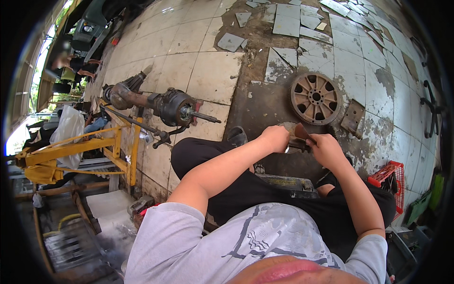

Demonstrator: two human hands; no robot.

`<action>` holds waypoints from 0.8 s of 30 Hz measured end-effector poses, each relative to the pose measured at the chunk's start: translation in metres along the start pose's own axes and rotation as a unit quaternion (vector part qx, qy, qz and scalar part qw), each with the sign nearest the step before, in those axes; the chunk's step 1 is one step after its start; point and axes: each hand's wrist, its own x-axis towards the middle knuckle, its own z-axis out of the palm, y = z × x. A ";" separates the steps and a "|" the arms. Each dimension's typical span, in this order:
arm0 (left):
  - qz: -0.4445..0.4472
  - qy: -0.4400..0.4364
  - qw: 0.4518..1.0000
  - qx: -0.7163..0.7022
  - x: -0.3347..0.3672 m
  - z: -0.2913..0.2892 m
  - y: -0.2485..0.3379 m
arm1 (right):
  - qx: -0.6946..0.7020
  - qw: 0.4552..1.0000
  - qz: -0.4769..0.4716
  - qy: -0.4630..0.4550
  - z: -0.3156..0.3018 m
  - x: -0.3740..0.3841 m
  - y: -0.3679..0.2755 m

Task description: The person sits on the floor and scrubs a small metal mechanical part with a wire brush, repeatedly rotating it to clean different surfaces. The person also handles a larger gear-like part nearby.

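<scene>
My left hand (275,138) is closed on the edge of a greyish metal part (296,143) held low in front of my crossed legs. Much of that part is hidden by my hands. Between finger and thumb, my right hand (327,149) pinches a thin reddish-brown flat piece (301,132), which looks like folded sandpaper and lies against or just over the metal part. Just beyond my hands, a rusty toothed flywheel (307,98) rests flat on the floor. A rusty metal plate with holes (353,116) lies to its right.
At left stands an axle assembly (169,106) with a protruding shaft, near a yellow metal frame (71,152). Broken tiles (286,21) litter the far floor. A red plastic basket (399,182) is by my right knee. A dark case (288,185) sits between my legs. Another person (80,64) is far left.
</scene>
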 end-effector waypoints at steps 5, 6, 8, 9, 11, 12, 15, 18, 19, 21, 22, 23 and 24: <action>-0.007 -0.008 1.000 0.024 0.001 -0.001 0.002 | -0.042 0.999 0.018 -0.005 0.018 0.006 0.025; -0.006 -0.012 1.000 0.024 0.000 -0.003 0.002 | -0.028 1.000 0.009 0.000 0.014 0.007 0.020; -0.005 -0.020 1.000 0.022 -0.002 -0.007 0.003 | -0.007 1.000 -0.004 0.004 0.006 0.007 0.009; 0.000 -0.007 1.000 0.010 -0.002 -0.005 0.002 | -0.002 1.000 -0.006 -0.001 0.004 0.003 0.003; 0.009 0.019 1.000 -0.014 -0.001 -0.001 -0.002 | -0.016 1.000 0.012 -0.024 0.007 0.003 0.008; 0.006 0.017 1.000 -0.006 0.000 0.000 -0.002 | -0.035 0.998 0.033 -0.039 0.009 0.008 0.014; 0.007 0.020 1.000 0.004 -0.001 0.004 -0.002 | -0.012 1.000 -0.008 0.011 0.011 0.002 0.014; 0.026 0.055 0.997 -0.044 0.001 0.005 -0.005 | -0.003 1.000 -0.011 0.010 0.014 0.002 0.011; 0.016 0.038 0.999 -0.027 0.001 0.005 -0.004 | -0.010 1.000 0.005 -0.005 0.015 0.001 0.013; -0.007 0.003 1.000 0.010 0.000 0.003 -0.002 | -0.012 0.998 0.052 -0.043 0.007 0.009 0.016; -0.003 0.001 1.000 0.010 0.000 0.002 -0.001 | -0.013 0.995 0.074 -0.063 0.004 0.013 0.015; 0.001 -0.001 1.000 0.010 0.000 0.000 0.001 | -0.001 0.999 0.042 -0.033 0.003 0.009 0.013; 0.002 -0.004 1.000 0.007 -0.001 0.002 0.002 | 0.009 1.000 0.009 -0.008 -0.001 0.003 0.003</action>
